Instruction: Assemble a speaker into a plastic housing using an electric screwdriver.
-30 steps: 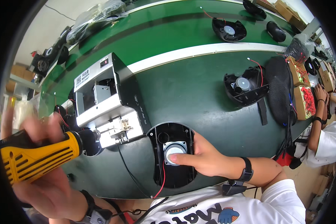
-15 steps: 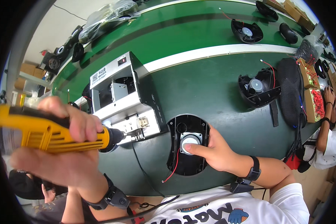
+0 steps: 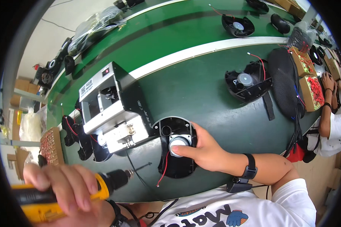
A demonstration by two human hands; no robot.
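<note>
The left hand (image 3: 70, 189) grips a yellow drill (image 3: 102, 187), bit (image 3: 142, 167) pointing right and slightly away; the right hand (image 3: 210, 153) clasps a black shell (image 3: 177, 164), long axis near-to-far.

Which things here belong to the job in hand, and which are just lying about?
In use: yellow-black power driver, in left hand; black shell with speaker, in right hand; probably silver machine.

Lying about: black mesh-textured case; clear plastic wrapping.
</note>
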